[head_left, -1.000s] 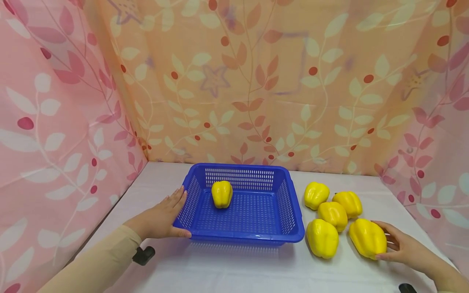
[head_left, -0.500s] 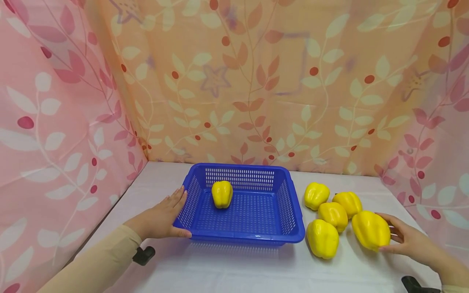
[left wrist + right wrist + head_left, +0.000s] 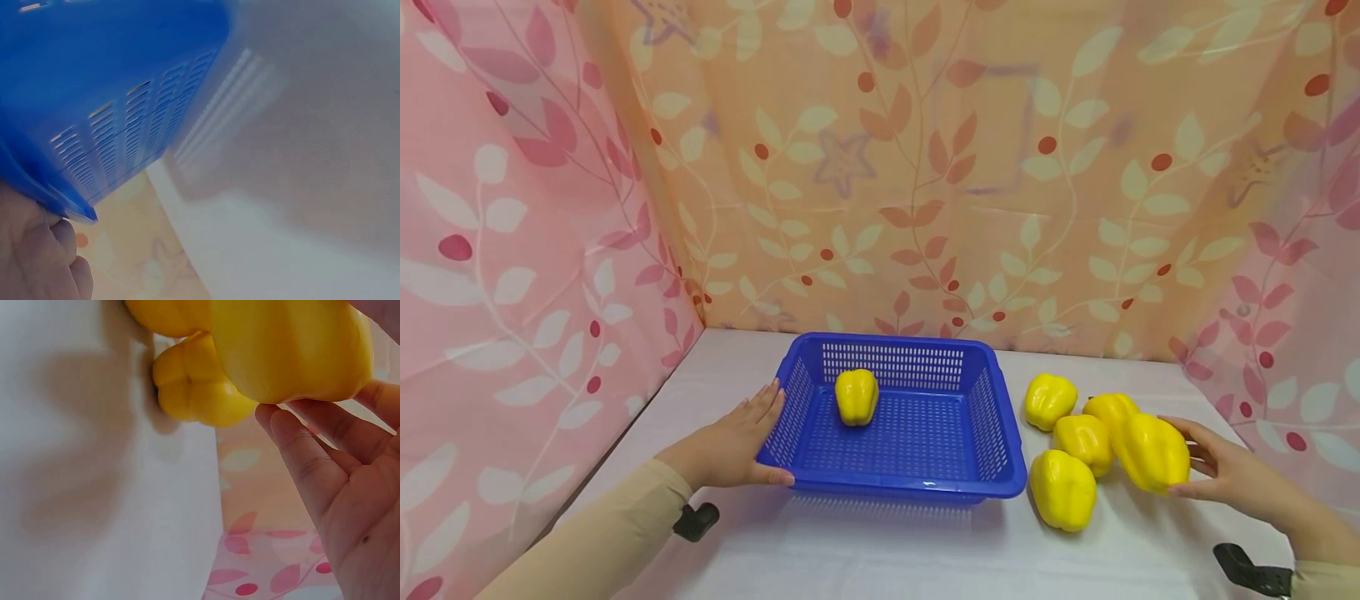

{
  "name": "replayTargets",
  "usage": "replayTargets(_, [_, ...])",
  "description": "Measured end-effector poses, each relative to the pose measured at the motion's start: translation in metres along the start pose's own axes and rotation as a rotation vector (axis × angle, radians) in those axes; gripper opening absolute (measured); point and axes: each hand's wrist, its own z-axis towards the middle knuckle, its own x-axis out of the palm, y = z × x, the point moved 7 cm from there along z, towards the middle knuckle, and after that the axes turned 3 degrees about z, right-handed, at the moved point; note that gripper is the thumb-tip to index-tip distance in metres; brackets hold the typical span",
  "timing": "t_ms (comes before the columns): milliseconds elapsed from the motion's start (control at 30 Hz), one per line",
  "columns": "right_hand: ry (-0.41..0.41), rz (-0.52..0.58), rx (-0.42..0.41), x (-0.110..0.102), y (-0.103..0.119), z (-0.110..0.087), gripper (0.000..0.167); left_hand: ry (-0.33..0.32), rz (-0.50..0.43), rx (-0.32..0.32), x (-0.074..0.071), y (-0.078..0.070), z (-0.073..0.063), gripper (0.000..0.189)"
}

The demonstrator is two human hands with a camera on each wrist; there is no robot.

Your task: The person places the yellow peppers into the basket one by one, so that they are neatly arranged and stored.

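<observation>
My right hand (image 3: 1232,475) pinches a yellow bell pepper (image 3: 1152,452) between thumb and fingers. It hangs over the table, and the right wrist view shows the pepper (image 3: 290,350) large above the fingertips. My left hand (image 3: 733,442) rests on the left side of a blue plastic basket (image 3: 910,485), fingers straight against the rim and thumb at the front corner. In the left wrist view, part of that hand (image 3: 37,250) is under the rim of the basket (image 3: 112,69). One yellow bell pepper (image 3: 856,397) stands inside the basket, toward its left.
Right of the basket, several more yellow bell peppers stand close together: a back one (image 3: 1050,402), a middle one (image 3: 1084,444), a front one (image 3: 1063,490) and one partly covered by the held pepper (image 3: 1105,410). Floral cloth (image 3: 880,208) encloses the white table (image 3: 880,550).
My right hand has lifted the bell pepper off the table, then carried it back and slightly left, toward the others. The left hand and basket have stayed put.
</observation>
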Motion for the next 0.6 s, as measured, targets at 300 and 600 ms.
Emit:
replayTargets(300, [-0.029,0.016,-0.128,-0.006,0.030,0.014,0.082,0.007,0.008,0.006,-0.001,0.000,0.001,0.120])
replayTargets(600, [-0.007,0.015,-0.176,-0.005,0.060,0.032,0.084,0.009,0.009,0.015,0.002,0.002,0.003,0.119])
